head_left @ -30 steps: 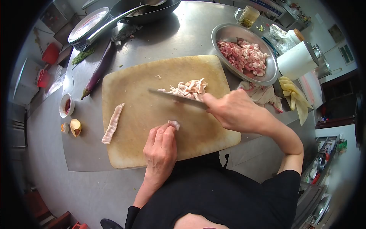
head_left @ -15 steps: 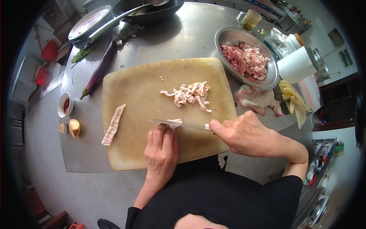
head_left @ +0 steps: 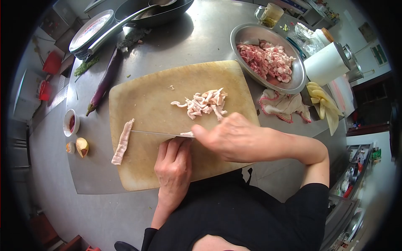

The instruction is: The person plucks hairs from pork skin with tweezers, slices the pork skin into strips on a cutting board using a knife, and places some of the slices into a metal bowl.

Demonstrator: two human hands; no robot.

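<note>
Slicing step, apparently: right grip (head_left: 228, 139) clenched on knife (head_left: 155, 133), which sits at pale meat piece (head_left: 186, 134) on board (head_left: 142, 100); left grip (head_left: 172, 165) curled just nearside, its hold hidden; next stroke seems to call for tucked fingertips (head_left: 162, 147)

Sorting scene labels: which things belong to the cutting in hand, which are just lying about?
In use:
- left hand
- right hand
- knife
- cutting board
- pale cut pieces
- long pale strip

Apparently lying about:
- eggplant
- wok
- plates
- cloth
- glass mug
- white roll
- bowl of meat (possibly related)
</note>
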